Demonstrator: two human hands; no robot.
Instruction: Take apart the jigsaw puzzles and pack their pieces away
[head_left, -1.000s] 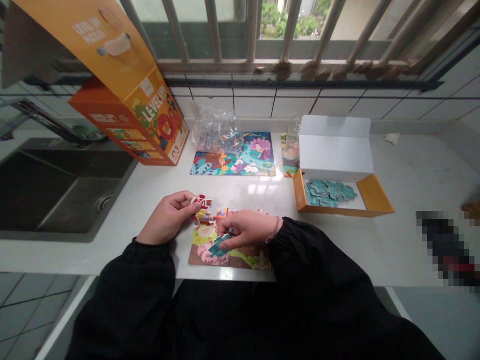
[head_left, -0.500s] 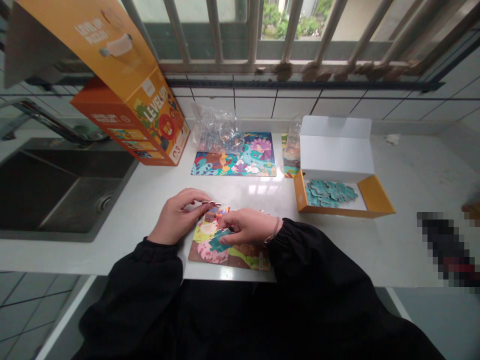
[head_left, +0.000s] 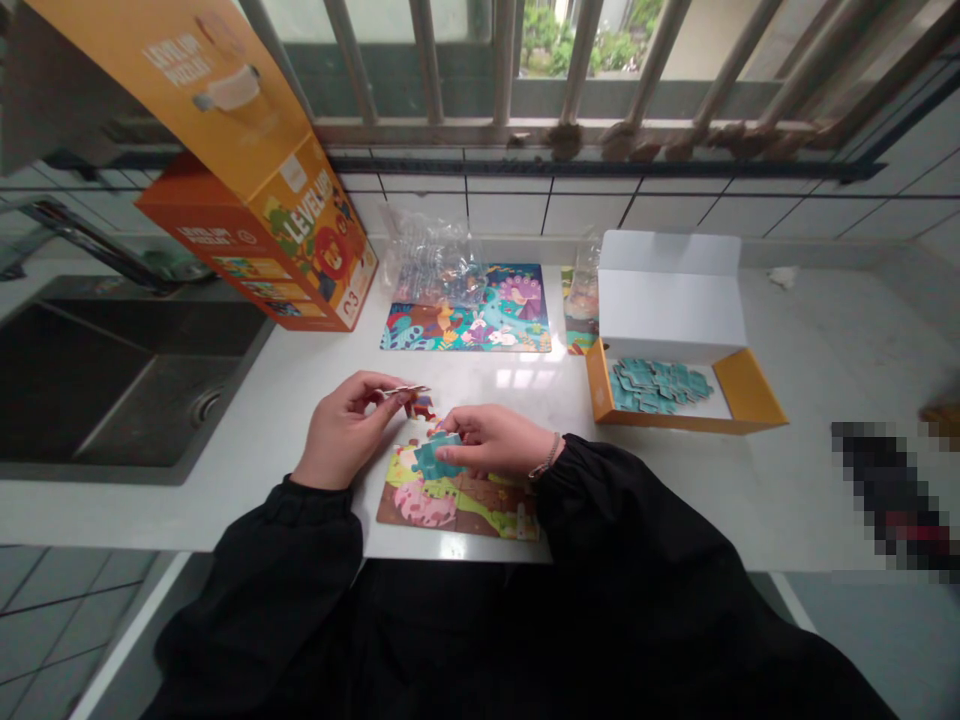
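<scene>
both hands at work close to the near edge of the surface, left of its middle. left hand: thumb and fingers pinching a thin puzzle piece, seen nearly edge-on; cannot tell if it is one or several. a red-and-blue patterned bit shows just below it; cannot tell if held or lying. right hand: thumb and fingers pinching a teal-backed piece above the joined puzzle, which lies flat by the near edge, partly covered by this hand.

toward the far edge: picture sheet, clear plastic bag on its left part. to the right, open yellow box with loose teal pieces inside. orange box toward the far left, near the sink.

handling, judged by eye: pieces light, stiff card, slightly slick; knobs could bend or fray. best taken by opposite edges, flat between thumb and finger. joined puzzle likely to part at seams if lifted by one corner.
</scene>
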